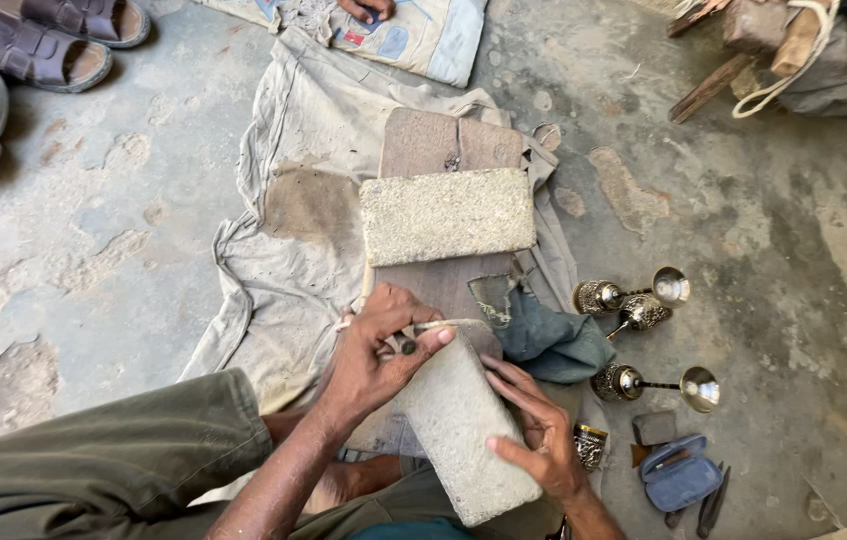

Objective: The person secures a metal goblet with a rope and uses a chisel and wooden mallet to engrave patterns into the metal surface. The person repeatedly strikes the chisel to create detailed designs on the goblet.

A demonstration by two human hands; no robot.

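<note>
My right fingers (534, 425) lie flat and spread along the side of the grey stone block (459, 425), steadying it. At the block's top end my left fingers (384, 345) pinch a thin metal tool (444, 325) against it. Right of the block lie one blue cloth (549, 340), three brass goblets (634, 300) and one blue pouch (679, 478). Beyond the block, one rough slab (447, 215) rests on a wooden board (449, 140); far left, four sandals (34, 50).
</note>
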